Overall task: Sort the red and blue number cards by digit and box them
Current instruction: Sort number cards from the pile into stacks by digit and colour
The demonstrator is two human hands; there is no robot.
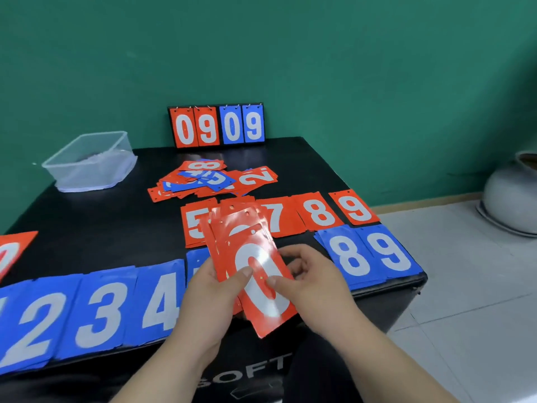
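Note:
Both hands hold a fanned stack of red cards (255, 269) above the table's front edge; the top card shows a white 0. My left hand (209, 289) grips the stack from the left with its thumb on the face. My right hand (311, 277) pinches the top card from the right. Red cards 5, 7, 8 and 9 (316, 213) lie in a row behind. Blue cards 2, 3, 4 (98, 309) and 8, 9 (369, 254) lie along the front. A mixed heap of red and blue cards (209, 180) sits further back.
A clear plastic box (90, 161) stands at the black table's (116, 216) back left corner. A scoreboard reading 0909 (216, 126) leans against the green wall. Another red card (11, 251) lies at the far left. A grey pot (511, 196) stands on the floor at right.

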